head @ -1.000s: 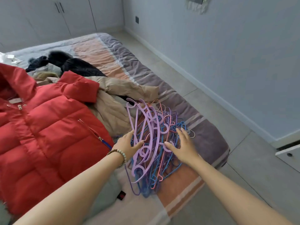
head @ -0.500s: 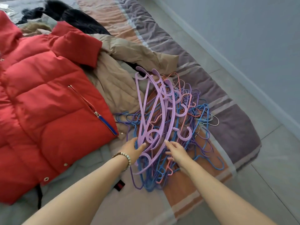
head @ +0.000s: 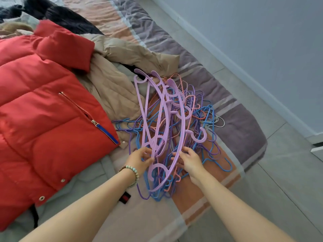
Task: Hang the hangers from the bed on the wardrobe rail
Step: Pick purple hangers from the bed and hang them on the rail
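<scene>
striped bedding [head: 241, 123] — wrinkled bands of purple, orange and grey — covers the bed beside pale floor tiles [head: 288, 180]. near its corner lies a tangled heap of hangers [head: 174, 130]: broad, flat lilac plastic ones with curved hooks on top, thin blue, purple and pink wire-like ones beneath. left hand [head: 139, 158], beaded bracelet [head: 132, 172] at the wrist, curls fingers and thumb around a lilac hanger's edge; right hand [head: 189, 160] has fingers bent onto the same bundle. a quilted red puffer jacket [head: 45, 109] overlaps a tan coat [head: 113, 84].
</scene>
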The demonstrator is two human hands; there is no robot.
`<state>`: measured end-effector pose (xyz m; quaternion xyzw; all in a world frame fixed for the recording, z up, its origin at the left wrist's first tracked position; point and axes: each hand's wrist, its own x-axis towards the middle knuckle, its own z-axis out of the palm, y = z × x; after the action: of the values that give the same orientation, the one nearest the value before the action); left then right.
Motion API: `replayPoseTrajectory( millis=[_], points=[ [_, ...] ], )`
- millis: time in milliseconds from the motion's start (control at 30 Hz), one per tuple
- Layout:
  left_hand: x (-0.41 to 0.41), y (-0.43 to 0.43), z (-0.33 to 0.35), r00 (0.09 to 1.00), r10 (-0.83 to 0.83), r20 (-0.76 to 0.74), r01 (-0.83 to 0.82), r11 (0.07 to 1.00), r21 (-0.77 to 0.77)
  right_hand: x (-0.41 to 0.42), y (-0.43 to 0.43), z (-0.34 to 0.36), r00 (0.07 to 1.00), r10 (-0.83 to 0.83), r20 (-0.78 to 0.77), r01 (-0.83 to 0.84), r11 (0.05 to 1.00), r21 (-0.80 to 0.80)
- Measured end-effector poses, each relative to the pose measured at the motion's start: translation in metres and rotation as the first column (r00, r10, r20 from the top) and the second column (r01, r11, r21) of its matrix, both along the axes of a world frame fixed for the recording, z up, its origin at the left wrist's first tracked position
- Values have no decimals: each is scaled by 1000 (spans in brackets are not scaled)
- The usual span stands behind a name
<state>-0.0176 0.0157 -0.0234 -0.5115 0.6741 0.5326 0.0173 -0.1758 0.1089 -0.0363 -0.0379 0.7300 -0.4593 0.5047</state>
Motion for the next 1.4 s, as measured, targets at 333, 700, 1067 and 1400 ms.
replayPoseTrajectory(
  millis=[333,700,1067,1400],
  points=[
    [-34,-7,166,907,71,-414,-61,997,38,-13,28,182,977,-82,199,167,873,-458],
    [-80,39,406,794,-322,-516,305,945,-120,0,108,439,959,-247,-142,72,691,-719],
    [-80,182,611,268,-741,-616,595,630,-499,43,276,647,570,-683,-457,97,608,-788],
    [-88,401,718,-137,-770,-624,610,431,-665,103,487,747,149,-864,-481,178,502,-846]
  ],
)
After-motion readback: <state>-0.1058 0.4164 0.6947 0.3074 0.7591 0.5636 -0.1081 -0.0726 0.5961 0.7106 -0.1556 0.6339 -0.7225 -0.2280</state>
